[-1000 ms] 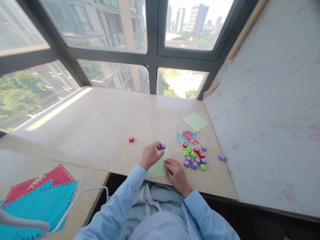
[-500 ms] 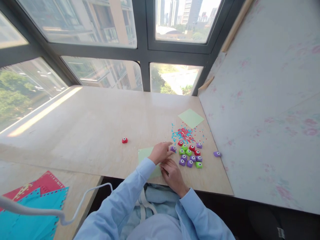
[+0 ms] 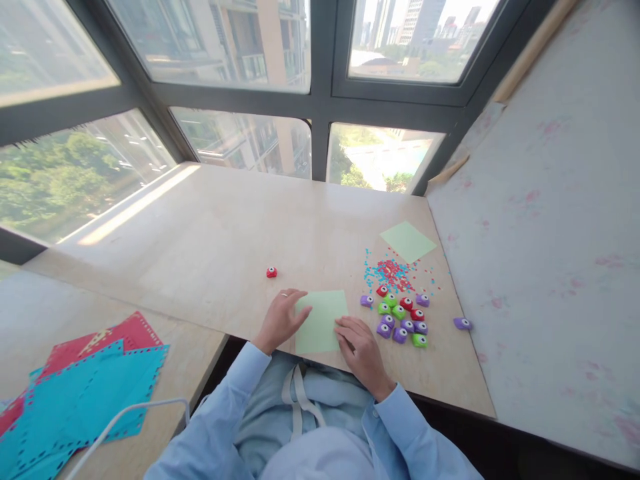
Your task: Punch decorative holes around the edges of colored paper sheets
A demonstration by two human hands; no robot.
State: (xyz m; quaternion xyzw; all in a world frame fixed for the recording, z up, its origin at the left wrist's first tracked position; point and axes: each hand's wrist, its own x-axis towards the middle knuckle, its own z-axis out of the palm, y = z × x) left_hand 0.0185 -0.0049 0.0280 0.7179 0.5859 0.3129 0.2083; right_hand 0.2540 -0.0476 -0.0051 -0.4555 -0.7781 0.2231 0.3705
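Note:
A light green paper sheet [image 3: 323,320] lies on the wooden tabletop [image 3: 225,247] at the near edge. My left hand [image 3: 281,316] rests flat on the sheet's left side, fingers spread, a ring on one finger. My right hand [image 3: 361,349] lies at the sheet's right edge, fingers curled on the paper. A purple punch [image 3: 367,301] sits just right of the sheet, apart from both hands. Beyond it is a cluster of several small red, green and purple punches [image 3: 403,317].
A lone red punch [image 3: 271,272] sits left of the sheet, a lone purple punch [image 3: 463,323] far right. Red and blue confetti [image 3: 393,272] and a second green sheet [image 3: 407,241] lie behind the cluster. Red and blue punched papers [image 3: 85,387] lie at the lower left.
My left hand carried a purple punch rightwards, set it down beside the cluster, then came back empty onto the green sheet. My right hand stayed on the sheet.

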